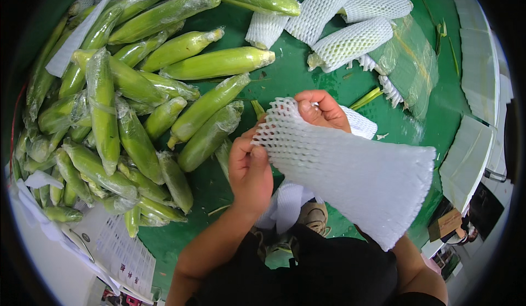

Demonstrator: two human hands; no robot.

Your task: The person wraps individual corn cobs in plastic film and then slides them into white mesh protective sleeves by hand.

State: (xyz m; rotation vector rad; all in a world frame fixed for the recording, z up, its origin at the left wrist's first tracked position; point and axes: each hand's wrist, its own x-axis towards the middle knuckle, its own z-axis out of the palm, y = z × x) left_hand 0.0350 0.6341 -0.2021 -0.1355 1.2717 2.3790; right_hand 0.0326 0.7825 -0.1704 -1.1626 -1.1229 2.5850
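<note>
A white foam net sleeve stretches between my two hands and hangs out to the lower right, its wide end flat. My left hand pinches one edge of its narrow end, where the mesh is pulled open. At the upper edge of that same end, my right hand grips with thumb and fingers; the sleeve hides part of my right forearm. Just left of my hands lie green ears of corn in husk, several wrapped in clear film. Another white foam sleeve is partly visible behind my right hand.
Film-wrapped corn is heaped at the left on the green surface. Corn in foam nets lies at the far side, beside a clear film-wrapped green bundle. A printed sheet is at lower left, a cardboard box at lower right.
</note>
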